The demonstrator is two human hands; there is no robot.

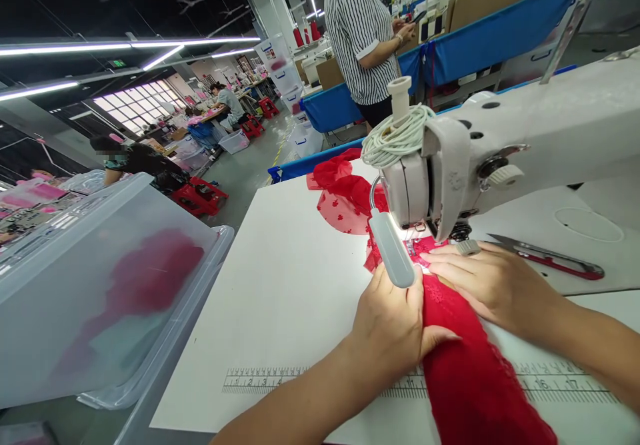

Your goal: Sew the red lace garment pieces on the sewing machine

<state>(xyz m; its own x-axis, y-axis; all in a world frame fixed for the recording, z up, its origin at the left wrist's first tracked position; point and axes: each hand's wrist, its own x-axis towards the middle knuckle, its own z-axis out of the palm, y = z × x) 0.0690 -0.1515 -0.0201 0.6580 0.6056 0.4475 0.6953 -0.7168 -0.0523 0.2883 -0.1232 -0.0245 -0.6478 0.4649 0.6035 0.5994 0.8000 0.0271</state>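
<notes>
Red lace fabric (475, 365) runs from the front table edge up to the needle area of a white sewing machine (545, 118). My left hand (393, 318) is closed on the fabric's left edge, its thumb lying across the top. My right hand (493, 285) lies flat on the fabric's right side, fingers stretched toward the presser foot. A small grey lamp (393, 248) partly covers my left fingertips and the stitching spot. Sheer red fabric (345, 205) is bunched behind the needle area.
Thread snips (560, 262) with a red handle lie on the machine bed at right. A printed ruler (265, 380) crosses the white tabletop. At left stands a translucent plastic bin (115, 298) with red cloth inside. A person in a striped shirt (360, 38) stands behind the machine.
</notes>
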